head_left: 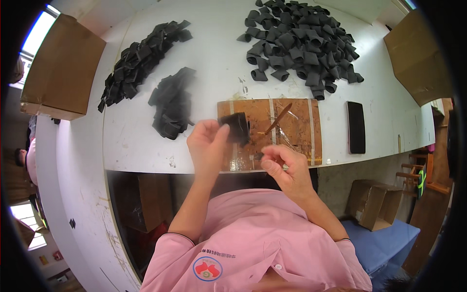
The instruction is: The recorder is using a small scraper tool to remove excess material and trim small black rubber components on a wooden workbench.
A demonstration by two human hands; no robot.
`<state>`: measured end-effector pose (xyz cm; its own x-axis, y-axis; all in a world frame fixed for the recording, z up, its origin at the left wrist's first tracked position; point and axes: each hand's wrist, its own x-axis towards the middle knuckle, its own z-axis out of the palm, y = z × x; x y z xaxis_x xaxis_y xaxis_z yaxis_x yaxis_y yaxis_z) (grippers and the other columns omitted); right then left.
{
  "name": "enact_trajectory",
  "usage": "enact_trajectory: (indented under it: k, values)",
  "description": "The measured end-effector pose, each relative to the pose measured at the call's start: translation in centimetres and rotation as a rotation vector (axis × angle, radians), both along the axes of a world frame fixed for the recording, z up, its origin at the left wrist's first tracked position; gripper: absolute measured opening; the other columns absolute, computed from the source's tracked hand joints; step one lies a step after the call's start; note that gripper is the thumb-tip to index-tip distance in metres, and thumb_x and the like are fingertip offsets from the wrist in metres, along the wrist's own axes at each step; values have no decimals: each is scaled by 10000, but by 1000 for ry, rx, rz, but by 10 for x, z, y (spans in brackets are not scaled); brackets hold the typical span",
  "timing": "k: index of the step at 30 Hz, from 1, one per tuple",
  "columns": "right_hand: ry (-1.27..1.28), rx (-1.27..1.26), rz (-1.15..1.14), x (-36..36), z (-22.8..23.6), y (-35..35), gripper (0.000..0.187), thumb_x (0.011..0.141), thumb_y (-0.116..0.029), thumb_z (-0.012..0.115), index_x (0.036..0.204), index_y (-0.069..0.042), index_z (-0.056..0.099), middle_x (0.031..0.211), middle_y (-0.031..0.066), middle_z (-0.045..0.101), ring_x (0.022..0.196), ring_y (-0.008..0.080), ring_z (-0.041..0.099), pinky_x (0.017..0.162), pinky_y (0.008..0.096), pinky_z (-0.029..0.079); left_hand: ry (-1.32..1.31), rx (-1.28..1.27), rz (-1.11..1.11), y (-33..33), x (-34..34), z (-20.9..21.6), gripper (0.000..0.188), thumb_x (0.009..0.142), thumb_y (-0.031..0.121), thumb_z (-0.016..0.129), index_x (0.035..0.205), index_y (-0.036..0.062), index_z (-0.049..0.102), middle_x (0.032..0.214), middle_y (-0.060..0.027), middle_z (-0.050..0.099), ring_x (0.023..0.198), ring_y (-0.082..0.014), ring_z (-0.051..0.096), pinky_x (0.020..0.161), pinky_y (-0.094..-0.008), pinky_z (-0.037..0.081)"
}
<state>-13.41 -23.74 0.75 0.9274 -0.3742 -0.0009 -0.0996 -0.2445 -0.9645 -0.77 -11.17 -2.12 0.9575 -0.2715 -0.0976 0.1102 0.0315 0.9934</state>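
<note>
My left hand [206, 146] pinches a flat black fabric piece [235, 127] between thumb and fingers, above the left part of a brown board [304, 131]. Just right of it, my right hand [290, 170] is closed over the board's near edge. A small dark scrap [259, 156] shows at its fingertips, too blurred to name. On the board lies a thin brown stick [279, 118], slanting, apart from both hands. Nearest beyond my left hand is a small pile of flat black pieces [171, 104].
Another heap of flat black pieces [138, 61] lies far left, and a large pile of black fabric loops [306, 41] far right. A dark phone [356, 127] lies right of the board. Cardboard boxes [63, 68] flank the white table [209, 53]. A person [30, 160] is at far left.
</note>
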Motion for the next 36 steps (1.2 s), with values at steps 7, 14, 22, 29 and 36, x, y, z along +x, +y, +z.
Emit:
enact_trajectory:
  k: [7, 14, 22, 29, 36]
  values:
    - [-31, 834, -129, 16, -24, 4, 215, 821, -164, 583, 938, 15, 555, 808, 58, 593, 695, 84, 551, 662, 229, 464, 362, -290, -248, -6, -47, 18, 133, 767, -12, 584, 852, 7, 484, 699, -27, 517, 405, -46, 395, 354, -158, 283]
    - [41, 1189, -74, 20, -35, -2, 187, 829, -168, 568, 900, 6, 560, 798, 58, 603, 698, 115, 587, 641, 254, 506, 625, -426, -411, 2, -29, 1, 132, 802, 75, 565, 894, -15, 537, 702, -64, 554, 416, -74, 441, 350, -178, 293]
    - [113, 197, -150, 18, -32, -1, 208, 764, -164, 629, 892, -17, 554, 738, 58, 576, 640, 169, 569, 562, 275, 462, 260, -61, -337, 2, -35, -2, 49, 807, 49, 567, 799, 1, 565, 587, -15, 544, 435, -30, 449, 364, -153, 321]
    - [-210, -215, -127, 7, -6, 6, 199, 689, -66, 669, 854, -13, 572, 759, 91, 512, 614, 198, 518, 484, 274, 417, -329, 103, -289, -16, -59, 8, 40, 785, -9, 556, 821, -19, 540, 657, -61, 592, 510, -79, 528, 461, -214, 445]
    - [-219, -537, -380, 17, -11, 6, 97, 706, 22, 603, 799, 17, 577, 725, 83, 512, 590, 177, 521, 502, 274, 420, 222, -182, -150, -32, -56, 36, 94, 771, -6, 569, 860, -13, 537, 714, -62, 595, 505, -86, 521, 418, -202, 402]
